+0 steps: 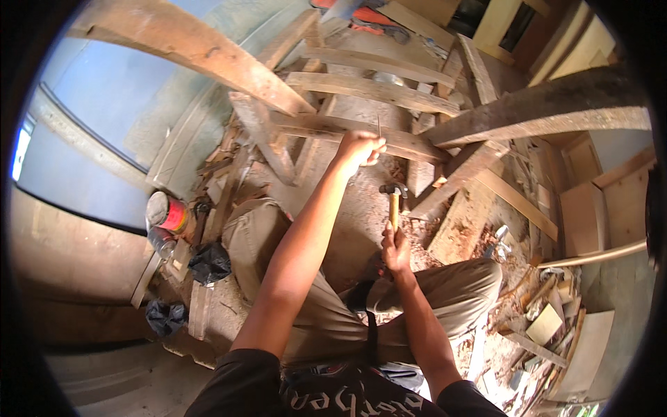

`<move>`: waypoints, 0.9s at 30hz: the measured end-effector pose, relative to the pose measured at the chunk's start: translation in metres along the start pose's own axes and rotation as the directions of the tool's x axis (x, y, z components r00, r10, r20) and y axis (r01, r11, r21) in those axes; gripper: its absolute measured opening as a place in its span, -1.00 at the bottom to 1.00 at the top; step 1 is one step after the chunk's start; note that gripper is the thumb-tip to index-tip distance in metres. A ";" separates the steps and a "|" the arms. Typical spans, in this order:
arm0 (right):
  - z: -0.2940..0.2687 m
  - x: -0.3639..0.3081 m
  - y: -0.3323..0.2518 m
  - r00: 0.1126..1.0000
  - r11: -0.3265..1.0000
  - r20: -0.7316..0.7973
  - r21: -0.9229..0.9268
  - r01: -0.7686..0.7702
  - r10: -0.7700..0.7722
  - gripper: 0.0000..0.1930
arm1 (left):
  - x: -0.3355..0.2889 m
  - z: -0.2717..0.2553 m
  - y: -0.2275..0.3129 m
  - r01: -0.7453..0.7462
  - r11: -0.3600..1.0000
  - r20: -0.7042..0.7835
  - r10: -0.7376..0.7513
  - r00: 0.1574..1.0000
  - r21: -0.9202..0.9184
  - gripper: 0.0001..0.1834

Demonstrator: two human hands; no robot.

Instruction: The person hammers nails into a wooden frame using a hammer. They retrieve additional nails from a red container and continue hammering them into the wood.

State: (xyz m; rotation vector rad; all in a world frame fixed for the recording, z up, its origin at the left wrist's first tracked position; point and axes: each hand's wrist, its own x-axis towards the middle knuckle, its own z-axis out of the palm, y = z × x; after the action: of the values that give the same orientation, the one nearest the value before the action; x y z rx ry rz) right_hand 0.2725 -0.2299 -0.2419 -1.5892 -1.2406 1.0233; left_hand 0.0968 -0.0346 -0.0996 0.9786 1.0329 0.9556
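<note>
My left hand [361, 150] is closed in a pinch around a thin nail [379, 125], whose shaft points up past the fingers. Just behind that hand runs a wooden crossbar [410, 144] of the frame; whether the nail touches it I cannot tell. Lower and to the right, my right hand [397, 249] grips a hammer [394, 208] by its light wooden handle. The dark claw head is uppermost, a short way below the crossbar and apart from the nail.
Thick beams [201, 55] slope in from the far left, and another beam [542, 115] from the right. A red-labelled can [167, 213] and black plastic bags [210, 263] lie at left. Wood offcuts [545, 324] and shavings litter the right. A blue-grey panel [104, 104] stands at left.
</note>
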 end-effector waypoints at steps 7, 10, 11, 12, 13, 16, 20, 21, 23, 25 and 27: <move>-0.013 -0.004 -0.016 0.999 0.999 -0.037 0.035 -0.026 0.028 -0.49 | 0.009 0.026 -0.044 0.105 0.977 -0.086 -0.090 0.992 0.185 -0.84; -0.012 -0.005 -0.018 0.996 1.000 -0.084 0.026 0.001 0.002 -0.52 | 0.009 0.031 -0.039 0.070 0.961 -0.127 -0.036 0.991 0.266 -0.82; -0.012 -0.006 -0.020 0.997 0.999 -0.068 0.023 -0.024 0.025 -0.51 | 0.010 0.028 -0.039 0.062 0.950 -0.140 -0.019 0.990 0.307 -0.82; -0.012 -0.007 -0.023 0.997 0.999 -0.052 0.019 -0.048 0.049 -0.50 | 0.011 0.025 -0.039 0.054 0.937 -0.152 -0.001 0.988 0.346 -0.82; -0.012 -0.007 -0.025 0.997 0.997 -0.036 0.014 -0.073 0.073 -0.48 | 0.012 0.022 -0.039 0.048 0.921 -0.163 0.017 0.986 0.386 -0.82; -0.014 -0.005 -0.020 0.996 0.996 -0.037 -0.035 -0.078 0.077 -0.45 | 0.013 0.023 -0.036 0.026 0.917 -0.246 0.079 0.966 0.399 -0.76; -0.013 -0.003 -0.018 0.997 0.997 -0.040 -0.030 -0.066 0.065 -0.44 | 0.019 0.019 -0.030 -0.147 0.704 -0.250 0.428 0.869 0.694 -0.79; -0.013 -0.002 -0.018 0.997 0.997 -0.040 -0.019 -0.069 0.068 -0.44 | 0.021 0.018 -0.028 -0.190 0.690 -0.216 0.456 0.863 0.698 -0.80; -0.012 -0.003 -0.019 0.996 0.997 -0.044 -0.002 -0.076 0.076 -0.44 | 0.023 0.020 -0.024 -0.277 0.661 -0.147 0.510 0.848 0.697 -0.82; -0.014 -0.004 -0.019 0.994 0.995 -0.045 -0.005 -0.095 0.095 -0.45 | 0.022 0.027 -0.021 -0.250 0.561 -0.104 0.523 0.846 0.789 -0.86; -0.016 -0.005 -0.019 0.993 0.994 -0.046 -0.020 -0.109 0.108 -0.45 | 0.021 0.035 -0.018 -0.226 0.444 -0.079 0.570 0.818 0.867 -0.87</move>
State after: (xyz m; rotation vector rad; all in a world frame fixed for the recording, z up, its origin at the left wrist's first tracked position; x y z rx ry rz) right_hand 0.2814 -0.2341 -0.2187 -1.7035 -1.1494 1.0396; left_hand 0.1382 -0.0259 -0.1138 1.9973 1.6953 1.0652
